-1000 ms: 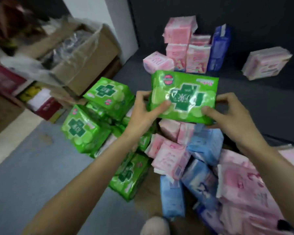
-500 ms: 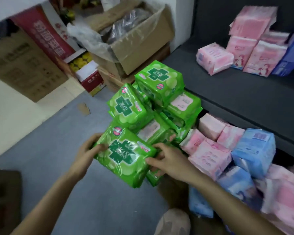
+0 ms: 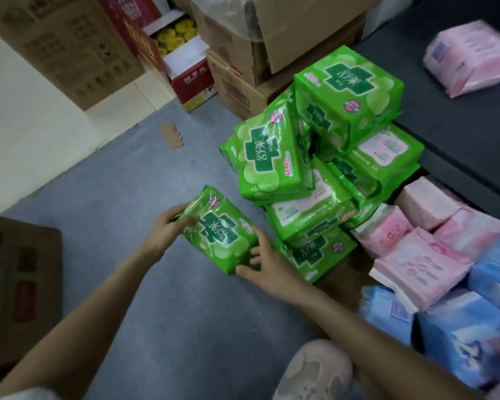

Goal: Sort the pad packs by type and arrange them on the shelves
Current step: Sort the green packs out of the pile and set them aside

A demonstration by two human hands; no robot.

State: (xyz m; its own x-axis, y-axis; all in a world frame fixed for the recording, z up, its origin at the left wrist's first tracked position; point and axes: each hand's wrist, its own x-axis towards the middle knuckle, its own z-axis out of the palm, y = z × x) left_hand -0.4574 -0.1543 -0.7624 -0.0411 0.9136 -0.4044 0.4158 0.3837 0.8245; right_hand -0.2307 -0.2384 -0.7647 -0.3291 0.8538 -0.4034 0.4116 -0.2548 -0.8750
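A grey-blue floor [image 3: 104, 215] fills the middle of the view, smooth and matte, with a dark shelf [image 3: 456, 116] running along the right edge and brown corrugated cardboard boxes [image 3: 272, 47] stacked at the top. Against the shelf front leans a heap of green pad packs [image 3: 324, 157], glossy plastic pillows each printed with a dark green cross bearing white characters, a round red badge and "15+5" on a pink strip; some lie face down and show a pale pink back panel. Right of that heap sit pink packs [image 3: 416, 264], soft and blocky, and below them blue packs [image 3: 462, 336], blurred so that their print cannot be read. One more pink pack [image 3: 471, 56] lies on the shelf. A red carton [image 3: 192, 82] with white flaps stands by the boxes, its writing too small to read. Low over the floor, just left of the heap, is the held green pack [image 3: 218, 230], tilted with its cross face up. The left hand [image 3: 166, 226] grips its upper left end, thumb on the face; the right hand [image 3: 267, 262] clasps its lower right end, fingers curled round the edge. A small torn cardboard scrap [image 3: 172, 136] lies on the floor.
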